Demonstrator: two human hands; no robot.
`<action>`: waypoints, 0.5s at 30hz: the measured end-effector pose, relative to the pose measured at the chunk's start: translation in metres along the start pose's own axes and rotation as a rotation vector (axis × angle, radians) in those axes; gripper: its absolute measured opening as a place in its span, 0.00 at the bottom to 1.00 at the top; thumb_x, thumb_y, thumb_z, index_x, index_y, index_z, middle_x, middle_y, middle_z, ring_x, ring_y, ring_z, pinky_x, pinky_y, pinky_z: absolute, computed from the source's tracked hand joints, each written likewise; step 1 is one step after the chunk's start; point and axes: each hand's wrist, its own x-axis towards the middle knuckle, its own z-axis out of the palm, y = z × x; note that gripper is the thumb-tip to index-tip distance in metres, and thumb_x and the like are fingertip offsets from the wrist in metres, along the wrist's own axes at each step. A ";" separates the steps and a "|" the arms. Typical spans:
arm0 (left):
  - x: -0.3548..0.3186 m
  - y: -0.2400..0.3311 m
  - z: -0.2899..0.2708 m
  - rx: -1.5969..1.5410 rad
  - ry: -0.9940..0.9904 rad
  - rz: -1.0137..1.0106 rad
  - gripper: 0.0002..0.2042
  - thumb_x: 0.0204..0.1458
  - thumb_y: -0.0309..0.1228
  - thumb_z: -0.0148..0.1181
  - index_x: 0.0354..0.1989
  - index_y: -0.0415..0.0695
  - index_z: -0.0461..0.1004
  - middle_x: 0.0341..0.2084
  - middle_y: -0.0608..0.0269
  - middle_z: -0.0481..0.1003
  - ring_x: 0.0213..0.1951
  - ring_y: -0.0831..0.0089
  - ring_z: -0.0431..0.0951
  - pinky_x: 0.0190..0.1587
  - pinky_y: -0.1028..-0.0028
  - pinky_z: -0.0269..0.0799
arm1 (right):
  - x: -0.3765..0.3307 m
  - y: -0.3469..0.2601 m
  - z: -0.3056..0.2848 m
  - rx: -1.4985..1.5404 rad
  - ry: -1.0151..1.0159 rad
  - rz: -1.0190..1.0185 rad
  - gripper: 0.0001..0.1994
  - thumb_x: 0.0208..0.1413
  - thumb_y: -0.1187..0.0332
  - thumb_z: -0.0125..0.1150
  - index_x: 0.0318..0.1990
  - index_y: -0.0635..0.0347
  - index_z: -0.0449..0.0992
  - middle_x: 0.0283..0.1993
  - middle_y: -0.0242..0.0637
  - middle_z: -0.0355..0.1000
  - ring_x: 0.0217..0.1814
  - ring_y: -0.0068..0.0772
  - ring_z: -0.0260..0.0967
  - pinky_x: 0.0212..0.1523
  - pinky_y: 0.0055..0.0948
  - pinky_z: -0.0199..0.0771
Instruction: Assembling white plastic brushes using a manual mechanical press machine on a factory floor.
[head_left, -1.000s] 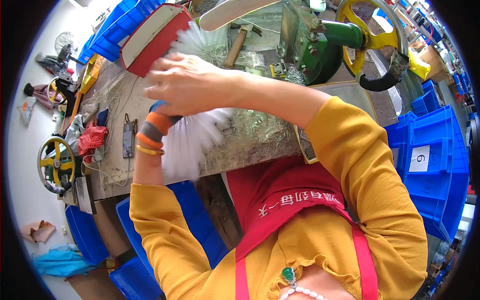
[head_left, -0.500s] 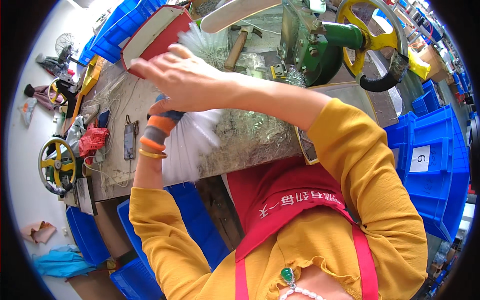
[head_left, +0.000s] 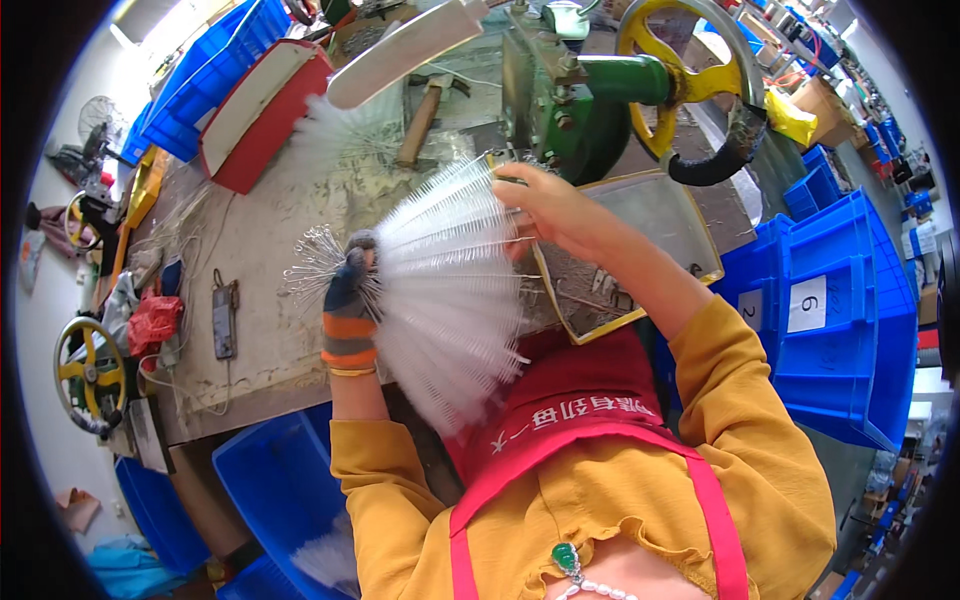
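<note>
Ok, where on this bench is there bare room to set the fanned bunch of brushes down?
Barest patch: the grey benchtop between the red tray, the black flat device and the gloved left hand. The yellow-rimmed metal tray under the right hand looks mostly bare too. Crowded: around the green machine, the hammer, and the cluttered left edge.

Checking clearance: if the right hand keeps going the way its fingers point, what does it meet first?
The right hand points left along the top edge of the white brush fan, which its fingertips already touch. Beyond that, probably the bare workbench; depth is unclear.
</note>
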 end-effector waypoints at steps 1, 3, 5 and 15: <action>0.006 -0.005 0.007 -0.012 -0.007 -0.003 0.13 0.45 0.34 0.51 0.39 0.42 0.66 0.29 0.71 0.65 0.32 0.81 0.64 0.40 0.80 0.60 | -0.012 0.001 -0.005 0.006 0.102 0.044 0.28 0.44 0.58 0.54 0.49 0.67 0.54 0.47 0.45 0.56 0.28 0.35 0.67 0.27 0.27 0.69; 0.014 -0.008 0.022 -0.083 0.098 -0.068 0.09 0.45 0.32 0.50 0.35 0.43 0.66 0.29 0.71 0.64 0.32 0.81 0.64 0.38 0.81 0.60 | -0.036 0.004 -0.023 -0.396 0.185 -0.110 0.29 0.44 0.58 0.54 0.49 0.68 0.54 0.50 0.46 0.54 0.30 0.37 0.67 0.29 0.28 0.68; 0.025 -0.010 0.019 -0.090 0.123 -0.065 0.07 0.46 0.30 0.49 0.33 0.44 0.66 0.28 0.71 0.65 0.32 0.80 0.64 0.37 0.82 0.61 | -0.050 0.000 -0.014 -0.799 0.235 -0.264 0.29 0.43 0.59 0.54 0.49 0.68 0.54 0.52 0.48 0.52 0.32 0.39 0.67 0.31 0.28 0.68; 0.032 -0.013 0.030 -0.029 -0.030 -0.066 0.08 0.43 0.28 0.52 0.33 0.44 0.67 0.26 0.70 0.68 0.31 0.80 0.67 0.37 0.81 0.63 | 0.041 0.063 0.029 -1.518 0.245 -0.744 0.32 0.46 0.51 0.46 0.53 0.65 0.51 0.57 0.52 0.43 0.60 0.47 0.38 0.56 0.43 0.38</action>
